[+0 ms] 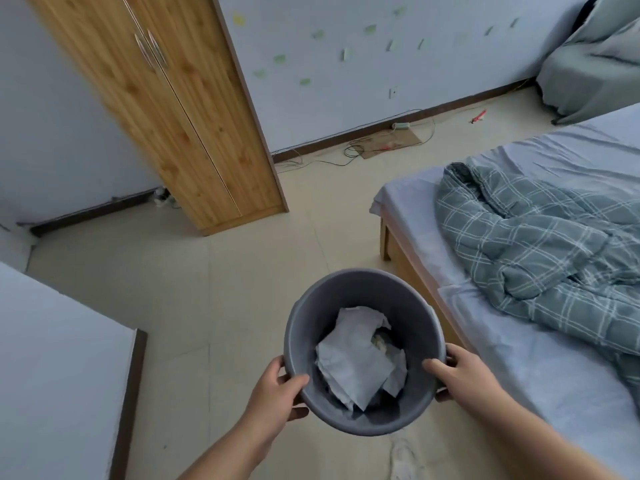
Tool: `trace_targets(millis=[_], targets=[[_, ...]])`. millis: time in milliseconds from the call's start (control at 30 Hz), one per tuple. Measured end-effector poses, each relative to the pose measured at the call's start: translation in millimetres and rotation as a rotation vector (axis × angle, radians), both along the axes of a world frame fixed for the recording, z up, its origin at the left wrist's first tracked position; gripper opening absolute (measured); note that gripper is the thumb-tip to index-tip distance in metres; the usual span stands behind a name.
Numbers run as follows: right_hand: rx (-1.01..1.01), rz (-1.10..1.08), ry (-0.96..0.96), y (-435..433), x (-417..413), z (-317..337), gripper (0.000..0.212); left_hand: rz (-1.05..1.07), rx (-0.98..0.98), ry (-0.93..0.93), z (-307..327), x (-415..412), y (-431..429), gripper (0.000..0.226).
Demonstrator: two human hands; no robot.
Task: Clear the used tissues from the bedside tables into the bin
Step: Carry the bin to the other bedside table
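both hands carry the round dark-grey plastic bin (363,351) above the pale tiled floor (214,306). left hand (278,393) is clamped on the near-left rim, thumb hooked inside the wall, fingers wrapped under. right hand (457,375) is clamped on the right rim the same way, thumb inside.

crumpled white tissues (356,358) lie loose in the bottom of the bin, well below the rim. no bedside table in view, so cannot tell whether any tissues remain to collect.

judgement: step in hand is carrying the bin, either on to another table or back to its place. to do it well: keep the rim level, keep both thumbs hooked, set it flat on the floor before letting go; the tissues are light and would spill if it tips.

around: bed with pale blue sheet (519,358) just right of the bin, its wooden frame corner near; rumpled green-and-white checked quilt (540,244) on top. tall pine wardrobe (194,126) ahead left. tangled cables (363,147) along the far skirting: a trip risk if the route goes that way. a white wall edge with dark trim (128,393) stands at near left.
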State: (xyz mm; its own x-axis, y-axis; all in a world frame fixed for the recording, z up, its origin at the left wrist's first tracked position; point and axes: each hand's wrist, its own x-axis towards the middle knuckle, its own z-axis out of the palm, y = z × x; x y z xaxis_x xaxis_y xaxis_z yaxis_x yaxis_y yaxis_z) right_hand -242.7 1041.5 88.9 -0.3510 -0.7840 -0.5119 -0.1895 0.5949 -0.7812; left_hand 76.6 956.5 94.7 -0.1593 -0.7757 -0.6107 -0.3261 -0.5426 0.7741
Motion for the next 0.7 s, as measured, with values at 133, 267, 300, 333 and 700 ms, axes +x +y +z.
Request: trace_targets(millis=[133,267,300,333,700], targets=[[-0.026,0.084,0.014,-80.4,-30.6,13.0,0.005,0.057,-0.024,0.006,9.4,-18.8,-57.6,0.027],[-0.040,0.129,0.041,-151.8,-47.4,15.4,0.006,0.108,-0.021,0.025,7.0,-32.3,-117.0,0.025],[-0.034,0.130,0.045,-169.2,-50.5,13.3,0.006,0.116,-0.014,0.029,3.9,-36.3,-133.8,0.025],[-0.023,0.131,0.046,-187.6,-53.7,10.5,0.007,0.118,-0.006,0.033,-0.3,-40.4,-151.8,0.025],[0.071,0.034,0.090,-416.4,-81.9,1.1,0.010,0.026,0.055,0.089,-31.5,-73.7,-408.3,0.030]])
